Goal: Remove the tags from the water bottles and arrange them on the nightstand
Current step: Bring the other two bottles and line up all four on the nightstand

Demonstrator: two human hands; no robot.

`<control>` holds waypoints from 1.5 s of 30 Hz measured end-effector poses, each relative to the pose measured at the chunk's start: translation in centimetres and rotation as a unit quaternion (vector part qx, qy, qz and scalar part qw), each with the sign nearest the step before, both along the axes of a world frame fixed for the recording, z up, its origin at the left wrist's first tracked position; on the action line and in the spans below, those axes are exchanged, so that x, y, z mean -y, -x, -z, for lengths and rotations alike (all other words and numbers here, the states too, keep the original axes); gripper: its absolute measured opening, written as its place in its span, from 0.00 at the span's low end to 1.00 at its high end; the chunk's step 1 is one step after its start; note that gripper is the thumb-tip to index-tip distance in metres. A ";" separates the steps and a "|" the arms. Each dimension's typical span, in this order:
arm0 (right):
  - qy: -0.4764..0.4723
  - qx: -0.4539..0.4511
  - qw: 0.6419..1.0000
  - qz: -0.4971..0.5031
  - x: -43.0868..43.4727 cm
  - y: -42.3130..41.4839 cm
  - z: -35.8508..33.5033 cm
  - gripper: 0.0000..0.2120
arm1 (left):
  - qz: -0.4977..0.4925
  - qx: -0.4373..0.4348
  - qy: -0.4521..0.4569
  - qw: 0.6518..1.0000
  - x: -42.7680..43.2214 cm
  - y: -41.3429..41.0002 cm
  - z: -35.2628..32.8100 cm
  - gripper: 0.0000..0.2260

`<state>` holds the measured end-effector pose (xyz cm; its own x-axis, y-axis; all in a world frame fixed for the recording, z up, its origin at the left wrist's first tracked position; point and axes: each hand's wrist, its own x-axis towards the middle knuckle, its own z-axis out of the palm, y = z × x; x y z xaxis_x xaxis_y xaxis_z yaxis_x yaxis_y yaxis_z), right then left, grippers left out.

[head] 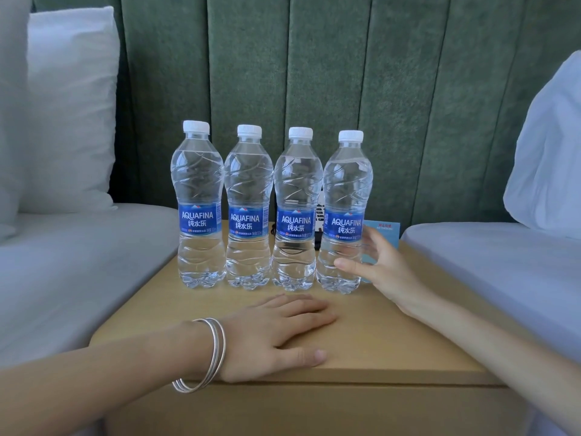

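Several clear water bottles with white caps and blue labels stand upright in a row on the wooden nightstand (393,350), labels facing me. The leftmost bottle (198,202) and the rightmost bottle (345,212) bound the row. My right hand (380,272) is at the lower right side of the rightmost bottle, fingers spread and relaxed, thumb in front of its base; the fingers are partly hidden behind the bottle. My left hand (283,335) lies flat, palm down, on the nightstand in front of the row, with silver bangles on the wrist. No tag shows on any bottle.
A light blue card (385,229) stands behind the rightmost bottle, and a dark object (319,225) shows between the two right bottles. Beds with white sheets flank the nightstand; pillows (69,111) lean against the green padded headboard (314,58).
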<state>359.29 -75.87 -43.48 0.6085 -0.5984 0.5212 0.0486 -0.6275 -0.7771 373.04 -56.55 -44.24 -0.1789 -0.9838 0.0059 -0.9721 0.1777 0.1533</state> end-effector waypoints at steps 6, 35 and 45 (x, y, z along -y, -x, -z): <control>-0.003 -0.006 1.000 -0.004 0.0 0.1 0.1 0.34 | -0.001 -0.006 0.003 1.000 0.0 0.0 0.0 0.27; 0.032 -0.071 0.995 0.062 -0.6 0.6 0.3 0.40 | -0.004 -0.007 0.012 1.000 -0.2 0.0 0.2 0.28; 0.037 -0.081 0.994 0.058 -1.2 0.8 0.1 0.39 | 0.001 -0.002 0.016 1.000 0.0 -0.1 0.3 0.28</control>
